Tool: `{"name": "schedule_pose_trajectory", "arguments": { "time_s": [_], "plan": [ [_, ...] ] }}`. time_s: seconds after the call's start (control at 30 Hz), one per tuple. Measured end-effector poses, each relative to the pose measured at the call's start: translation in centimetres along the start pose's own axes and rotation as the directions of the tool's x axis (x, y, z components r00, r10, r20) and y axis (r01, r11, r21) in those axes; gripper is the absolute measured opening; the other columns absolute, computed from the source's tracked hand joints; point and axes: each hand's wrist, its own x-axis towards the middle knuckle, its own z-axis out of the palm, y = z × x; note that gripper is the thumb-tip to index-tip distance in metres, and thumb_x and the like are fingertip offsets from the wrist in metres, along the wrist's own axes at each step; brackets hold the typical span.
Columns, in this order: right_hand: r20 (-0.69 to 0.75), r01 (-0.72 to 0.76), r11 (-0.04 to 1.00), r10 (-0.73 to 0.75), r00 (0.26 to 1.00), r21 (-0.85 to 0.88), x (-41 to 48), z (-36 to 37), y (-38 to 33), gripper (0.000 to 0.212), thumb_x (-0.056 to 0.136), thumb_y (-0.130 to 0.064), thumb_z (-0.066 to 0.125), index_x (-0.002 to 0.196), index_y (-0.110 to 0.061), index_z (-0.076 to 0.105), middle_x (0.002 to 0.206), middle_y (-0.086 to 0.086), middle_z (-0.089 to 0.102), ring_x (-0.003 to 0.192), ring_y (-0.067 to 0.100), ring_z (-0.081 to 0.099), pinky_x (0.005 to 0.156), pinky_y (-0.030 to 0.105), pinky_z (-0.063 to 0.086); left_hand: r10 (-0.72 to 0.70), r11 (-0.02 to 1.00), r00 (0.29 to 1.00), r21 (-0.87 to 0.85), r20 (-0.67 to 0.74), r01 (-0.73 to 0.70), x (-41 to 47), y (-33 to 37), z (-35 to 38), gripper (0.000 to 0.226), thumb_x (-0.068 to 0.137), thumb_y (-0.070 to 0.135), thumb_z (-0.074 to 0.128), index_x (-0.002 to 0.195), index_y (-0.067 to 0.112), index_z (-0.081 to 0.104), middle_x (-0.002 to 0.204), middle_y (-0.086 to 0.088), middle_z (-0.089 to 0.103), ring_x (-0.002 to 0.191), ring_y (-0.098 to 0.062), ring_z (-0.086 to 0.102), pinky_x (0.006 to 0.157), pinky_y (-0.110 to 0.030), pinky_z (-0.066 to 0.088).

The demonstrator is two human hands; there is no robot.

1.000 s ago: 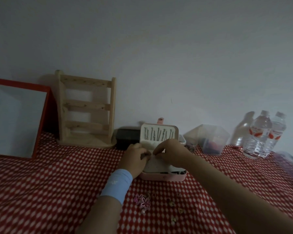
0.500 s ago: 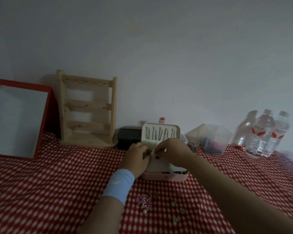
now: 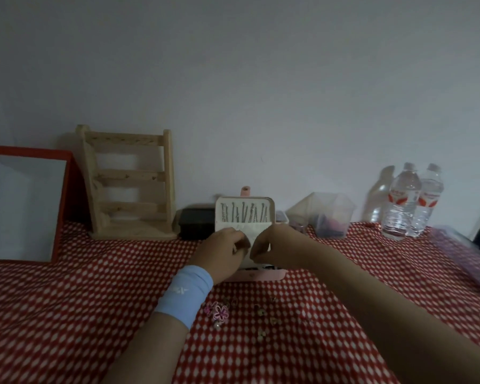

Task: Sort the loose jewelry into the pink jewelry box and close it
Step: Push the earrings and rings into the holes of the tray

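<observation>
Both hands meet over the box [image 3: 258,275]: the left hand [image 3: 224,254] and right hand [image 3: 273,248] have curled fingers, fingertips almost touching above the tray. Whether they pinch a piece between them is hidden, so I cannot tell what they hold. The box sits directly under and just behind the hands, its lid [image 3: 244,213] upright beyond the knuckles.

The step looks like seating a small piece in the tray. To do it well, I would brace one hand on the box rim so the box cannot slide, lower the piece straight into its slot, and let go only once it sits flat. The lid should stay clear of the knuckles until sorting is over.

Counted: two hands, one box, one lid. Loose jewelry lies on the tabletop [image 3: 67,300] nearer than the hands. That is one pink flower [image 3: 221,313] just below the left wrist, and perhaps five smaller bits, though blur makes that count unsure. Far right of the right hand stand two bottles [image 3: 401,202]. Left of the left hand are one rack [image 3: 130,187] and one mirror [image 3: 25,203].
</observation>
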Motion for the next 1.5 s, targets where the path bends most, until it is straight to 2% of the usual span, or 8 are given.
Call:
{"name": "schedule_pose_trajectory", "arguments": {
  "time_s": [0.27,0.43,0.6,0.8,1.07,1.2,1.4,1.5],
  "plan": [
    [0.279,0.024,1.000,-0.019,0.960,-0.015,-3.3,0.8,-0.9,0.020,0.089,-0.027,0.072,0.108,-0.029,0.077,0.112,-0.008,0.073,0.097,0.007,0.065,0.095,0.025,0.049,-0.071,0.994,0.947,0.104,0.312,0.040,-3.0,2.7,-1.4,0.017,0.093,0.026,0.057,0.101,0.026,0.072,0.104,0.005,0.068,0.092,-0.013,0.062,0.085,-0.031,0.054],
    [0.312,0.030,0.998,-0.013,0.950,-0.050,-3.6,2.1,-2.2,0.026,0.085,-0.033,0.076,0.108,-0.022,0.077,0.109,0.000,0.073,0.098,0.016,0.066,0.097,0.034,0.053,-0.115,0.991,0.926,0.108,0.359,0.081,-4.8,2.6,-1.6,0.019,0.087,0.019,0.059,0.070,0.013,0.065,0.074,-0.001,0.066,0.072,-0.018,0.063,0.067,-0.029,0.052],
    [0.239,-0.027,0.999,0.031,0.971,-0.020,-3.3,3.2,-2.0,0.022,0.086,-0.027,0.075,0.106,-0.018,0.075,0.098,-0.001,0.073,0.088,0.013,0.067,0.090,0.031,0.056,-0.120,0.993,0.928,0.042,0.353,0.112,-5.6,2.1,-1.3,0.016,0.087,0.022,0.060,0.072,0.023,0.066,0.080,0.003,0.069,0.079,-0.015,0.066,0.079,-0.034,0.056],
    [0.177,-0.020,0.990,-0.005,0.984,0.141,-4.1,1.7,-0.8,0.015,0.089,-0.024,0.072,0.101,-0.024,0.079,0.097,-0.009,0.074,0.088,0.007,0.065,0.087,0.023,0.052,-0.113,0.987,0.939,-0.071,0.325,0.143,-5.6,2.2,-1.3,0.017,0.086,0.023,0.063,0.099,0.020,0.075,0.099,0.005,0.073,0.094,-0.010,0.066,0.092,-0.034,0.053],
    [0.219,-0.055,0.998,0.045,0.975,0.042,-4.4,1.9,-0.2,0.012,0.088,-0.020,0.072,0.099,-0.022,0.078,0.089,-0.011,0.069,0.083,0.007,0.063,0.080,0.021,0.053,-0.152,0.988,0.872,0.102,0.466,0.117,-5.1,3.2,0.3,0.018,0.085,0.033,0.066,0.099,0.030,0.077,0.104,0.008,0.072,0.095,-0.012,0.063,0.095,-0.034,0.051],
    [0.177,-0.048,0.998,0.040,0.983,0.044,-4.3,1.8,-0.6,0.009,0.089,-0.019,0.071,0.096,-0.021,0.077,0.080,-0.016,0.065,0.078,0.003,0.061,0.071,0.016,0.048,-0.154,0.987,0.888,0.110,0.432,0.117,-5.2,3.1,0.0,0.017,0.087,0.032,0.068,0.100,0.027,0.077,0.104,0.007,0.072,0.094,-0.011,0.063,0.093,-0.030,0.051],
    [0.158,-0.010,0.996,-0.005,0.987,0.093,-3.1,2.1,-2.5,0.016,0.090,-0.020,0.072,0.105,-0.020,0.076,0.102,-0.003,0.072,0.094,0.013,0.067,0.090,0.028,0.056,-0.148,0.985,0.978,-0.069,0.149,0.160,-6.0,1.2,-3.8,0.009,0.088,0.021,0.067,0.091,0.026,0.073,0.093,0.016,0.064,0.087,0.001,0.058,0.074,-0.011,0.041],
    [0.164,0.049,0.992,-0.067,0.984,0.113,-2.3,2.9,-4.1,0.017,0.090,-0.020,0.072,0.106,-0.022,0.076,0.103,-0.008,0.072,0.094,0.008,0.065,0.089,0.024,0.053,-0.210,0.976,0.952,-0.002,0.223,0.216,-6.8,-0.3,-5.2,0.009,0.086,0.023,0.070,0.089,0.031,0.070,0.093,0.018,0.066,0.086,0.004,0.059,0.073,-0.009,0.041]
  ]
}}
